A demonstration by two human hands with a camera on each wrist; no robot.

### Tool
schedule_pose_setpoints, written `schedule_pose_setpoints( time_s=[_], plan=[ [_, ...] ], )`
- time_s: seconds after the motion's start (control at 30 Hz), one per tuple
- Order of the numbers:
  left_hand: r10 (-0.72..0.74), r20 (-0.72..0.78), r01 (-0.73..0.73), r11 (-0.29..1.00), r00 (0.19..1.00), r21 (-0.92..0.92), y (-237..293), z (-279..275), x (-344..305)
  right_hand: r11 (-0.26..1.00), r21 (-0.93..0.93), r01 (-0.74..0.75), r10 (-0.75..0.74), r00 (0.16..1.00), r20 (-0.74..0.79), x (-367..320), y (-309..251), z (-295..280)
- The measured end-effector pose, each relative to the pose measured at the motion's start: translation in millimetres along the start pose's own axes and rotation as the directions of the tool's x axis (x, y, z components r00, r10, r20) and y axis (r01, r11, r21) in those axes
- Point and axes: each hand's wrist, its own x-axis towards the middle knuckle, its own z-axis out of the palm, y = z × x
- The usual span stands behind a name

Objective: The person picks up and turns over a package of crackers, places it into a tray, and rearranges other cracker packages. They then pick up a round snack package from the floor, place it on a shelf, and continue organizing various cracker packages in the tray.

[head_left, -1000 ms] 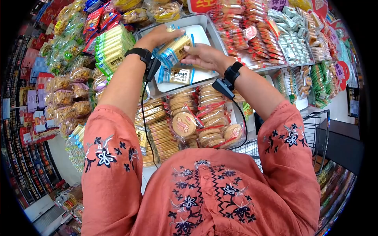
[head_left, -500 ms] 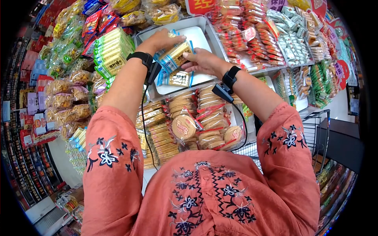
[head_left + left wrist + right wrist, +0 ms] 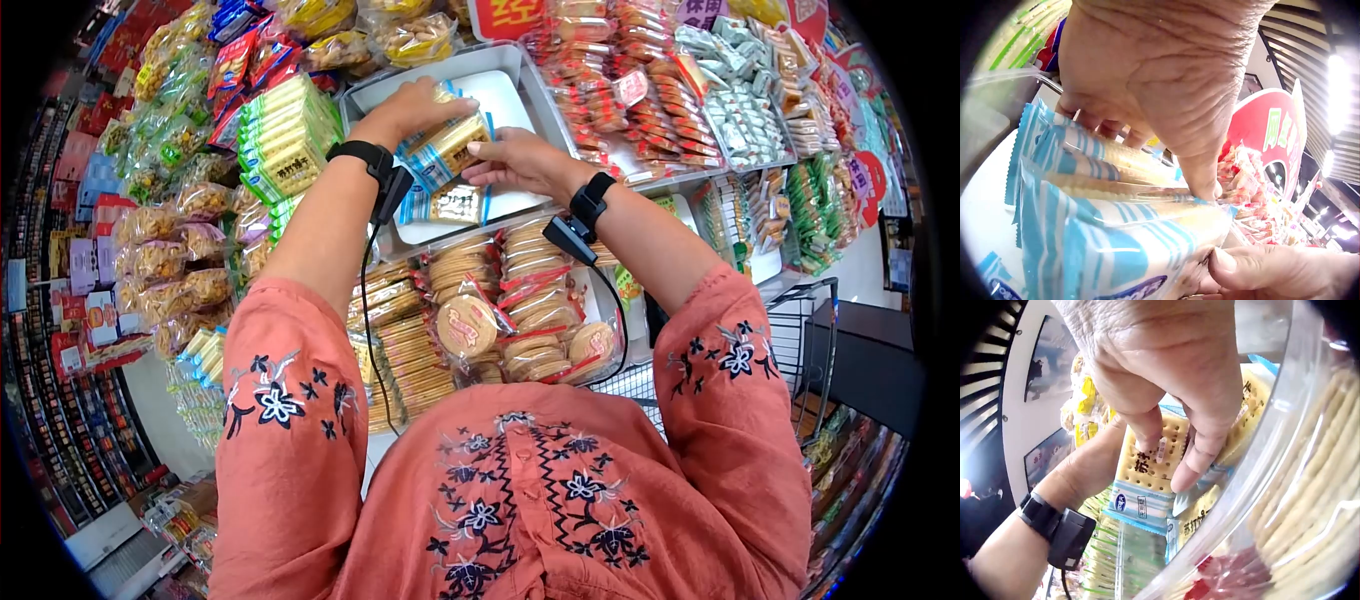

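A small stack of soda cracker packets (image 3: 445,155) in clear wrappers with blue and white ends is held over a white-bottomed tray (image 3: 532,85). My left hand (image 3: 415,105) grips the stack from above, its thumb along the near edge and its fingers behind, as the left wrist view shows. From the right, my right hand (image 3: 525,160) pinches the stack's side, with its thumb on the front packet (image 3: 1141,475) and its fingers at the edge. Another cracker packet (image 3: 460,205) lies in the tray just below the held stack.
Green-wrapped crackers (image 3: 280,140) are piled left of the tray. Bagged round biscuits (image 3: 468,325) fill a bin in front, near my body. Red-wrapped snacks (image 3: 670,110) lie to the right. A wire cart (image 3: 815,350) stands at the lower right.
The held stack has tilted slightly, so less of its printed front shows. Both hands have shifted only a little and keep hold of the packets.
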Motion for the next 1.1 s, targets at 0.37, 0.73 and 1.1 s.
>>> schedule_pose_setpoints(
  time_s=[0.37, 0.73, 1.1],
  plan=[
    [0.023, 0.030, -0.025, 0.999, 0.999, 0.045, 18, 1, -1, 0.990, -0.142, -0.007, 0.001, 0.999, -0.044, -14, -3, -3],
    [0.012, -0.014, -0.010, 0.994, 1.000, 0.110, 28, 13, -10, 0.853, -0.519, -0.056, -0.027, 0.988, -0.150, -27, -11, -4],
    [-0.011, -0.029, 0.017, 0.982, 1.000, 0.188, 35, 13, -21, -0.030, -0.999, -0.026, -0.399, 0.917, -0.012, -33, -2, -14]
  ],
)
